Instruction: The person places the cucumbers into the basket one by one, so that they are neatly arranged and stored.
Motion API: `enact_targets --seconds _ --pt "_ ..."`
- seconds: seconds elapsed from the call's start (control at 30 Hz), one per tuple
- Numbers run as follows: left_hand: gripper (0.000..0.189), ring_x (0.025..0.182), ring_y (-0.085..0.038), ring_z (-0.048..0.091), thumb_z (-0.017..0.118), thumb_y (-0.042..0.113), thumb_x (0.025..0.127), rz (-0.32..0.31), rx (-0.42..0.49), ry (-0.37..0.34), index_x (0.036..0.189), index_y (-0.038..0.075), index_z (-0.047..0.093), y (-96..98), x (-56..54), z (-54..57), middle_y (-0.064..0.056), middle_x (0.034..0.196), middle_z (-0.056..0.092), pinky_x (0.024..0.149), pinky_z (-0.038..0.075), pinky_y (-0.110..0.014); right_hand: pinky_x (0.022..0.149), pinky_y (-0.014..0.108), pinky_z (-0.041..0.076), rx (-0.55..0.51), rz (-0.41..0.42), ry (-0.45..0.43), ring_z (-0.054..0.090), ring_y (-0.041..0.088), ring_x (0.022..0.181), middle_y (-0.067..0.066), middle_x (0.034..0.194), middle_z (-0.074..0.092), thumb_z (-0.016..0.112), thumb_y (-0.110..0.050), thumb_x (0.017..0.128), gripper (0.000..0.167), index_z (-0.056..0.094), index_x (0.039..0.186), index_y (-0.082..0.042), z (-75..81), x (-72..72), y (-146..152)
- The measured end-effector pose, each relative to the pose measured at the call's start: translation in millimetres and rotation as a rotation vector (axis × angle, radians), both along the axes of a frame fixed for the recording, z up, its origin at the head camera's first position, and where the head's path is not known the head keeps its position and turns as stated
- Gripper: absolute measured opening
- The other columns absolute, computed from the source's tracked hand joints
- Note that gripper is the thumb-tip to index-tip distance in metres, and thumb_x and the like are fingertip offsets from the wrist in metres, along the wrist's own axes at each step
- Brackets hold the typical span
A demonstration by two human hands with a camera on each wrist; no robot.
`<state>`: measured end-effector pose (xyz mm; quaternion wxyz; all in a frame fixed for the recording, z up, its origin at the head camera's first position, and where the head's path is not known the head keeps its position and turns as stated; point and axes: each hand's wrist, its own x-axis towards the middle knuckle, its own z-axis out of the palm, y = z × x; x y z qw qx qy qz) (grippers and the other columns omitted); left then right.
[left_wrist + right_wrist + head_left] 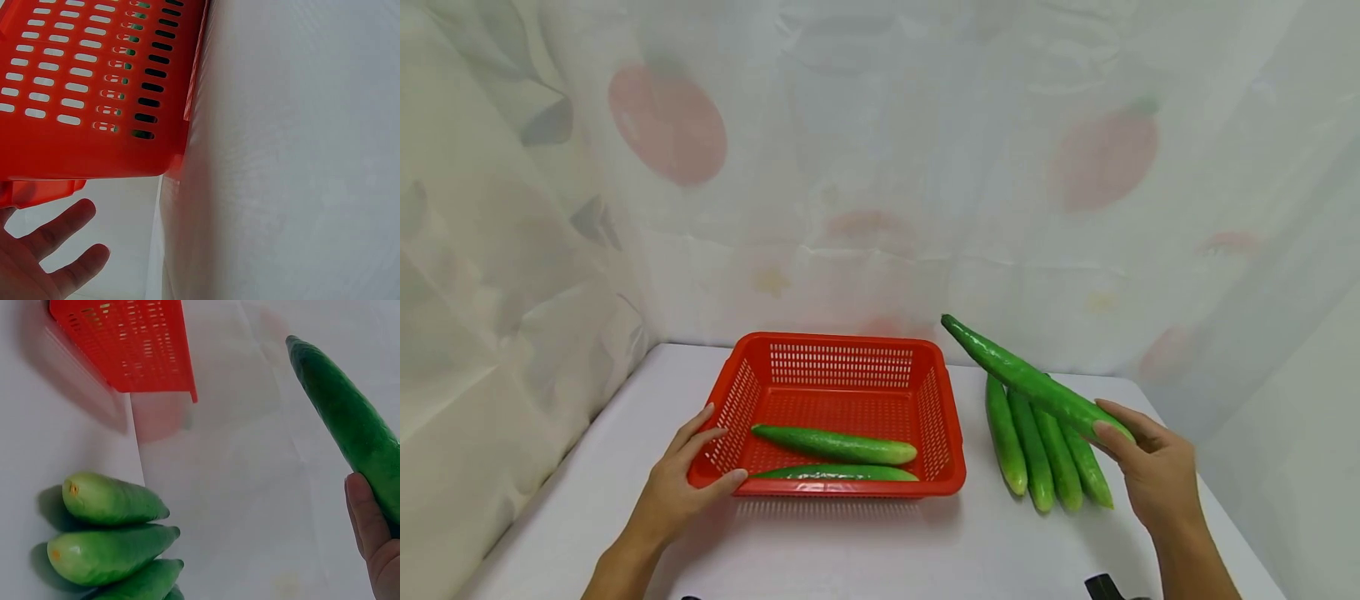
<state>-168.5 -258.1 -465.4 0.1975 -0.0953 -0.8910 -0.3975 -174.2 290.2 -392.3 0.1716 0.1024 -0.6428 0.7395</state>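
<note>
My right hand [1161,475] grips a long green cucumber [1030,379] near its paler end, thumb on the near side. The cucumber is held up at a slant, its dark tip toward the basket, and shows large in the right wrist view [350,406]. Below it, several cucumbers [1033,450] lie side by side on the table. At the left front corner of a red plastic basket [850,487], my left hand [677,483] rests with spread, fairly straight fingers touching the rim. Inside the basket lie two cucumbers, one behind [835,446] and one by the front wall [842,472].
The white table [850,558] carries the basket on the left and the row of cucumbers on the right. White sheeting [865,167] with faded fruit prints hangs behind. More sheeting [490,292] closes off the left side. A small black object [1102,586] shows at the bottom edge.
</note>
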Motion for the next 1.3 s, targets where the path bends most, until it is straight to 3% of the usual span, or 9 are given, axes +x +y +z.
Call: enact_targets --seconds 0.43,0.6,0.73,1.1,1.3 --pt "0.056 0.132 -0.025 0.035 0.085 0.026 0.074 -0.001 0.001 0.006 0.121 0.005 0.061 -0.4 0.6 -0.7 0.003 0.15 0.035 0.09 0.034 -0.06 0.082 0.028 0.051 0.162 0.007 -0.028 0.056 0.015 0.111 0.011 0.122 0.059 0.063 0.002 0.092 0.031 0.061 0.122 0.008 5.5 -7.2 -25.9" --pt "0.057 0.131 -0.03 0.036 0.084 0.027 0.074 0.001 -0.004 0.0 0.121 0.006 0.06 -0.5 -0.6 -1.9 0.003 0.151 0.034 0.09 0.035 -0.06 0.082 0.023 0.05 0.247 -0.018 -0.066 0.057 0.015 0.108 0.005 0.122 0.058 0.065 -0.005 0.092 0.033 0.061 0.123 0.007 7.5 -9.1 -37.4" --pt "0.057 0.131 -0.029 0.036 0.085 0.027 0.074 0.004 -0.003 -0.004 0.121 0.006 0.061 -0.6 -1.5 -3.1 0.003 0.151 0.034 0.09 0.035 -0.059 0.081 0.024 0.05 0.306 -0.016 -0.075 0.06 0.017 0.104 0.009 0.124 0.055 0.066 -0.008 0.092 0.036 0.06 0.124 0.008 8.3 -11.2 -47.0" --pt "0.057 0.131 -0.032 0.036 0.085 0.028 0.074 0.004 -0.006 -0.004 0.121 0.007 0.061 -0.1 -2.1 -2.6 0.003 0.151 0.034 0.09 0.036 -0.06 0.077 0.026 0.051 0.372 0.017 -0.115 0.055 0.026 0.101 0.016 0.121 0.058 0.069 -0.016 0.091 0.034 0.066 0.121 0.0 6.6 -18.5 -71.9" --pt "0.057 0.131 -0.034 0.036 0.084 0.029 0.074 0.007 -0.006 -0.01 0.121 0.007 0.061 0.4 -1.9 -2.0 0.002 0.151 0.034 0.09 0.036 -0.063 0.075 0.029 0.053 0.343 0.105 -0.091 0.057 0.026 0.098 0.017 0.116 0.061 0.071 -0.01 0.089 0.033 0.066 0.119 0.003 2.0 -24.7 -86.2"
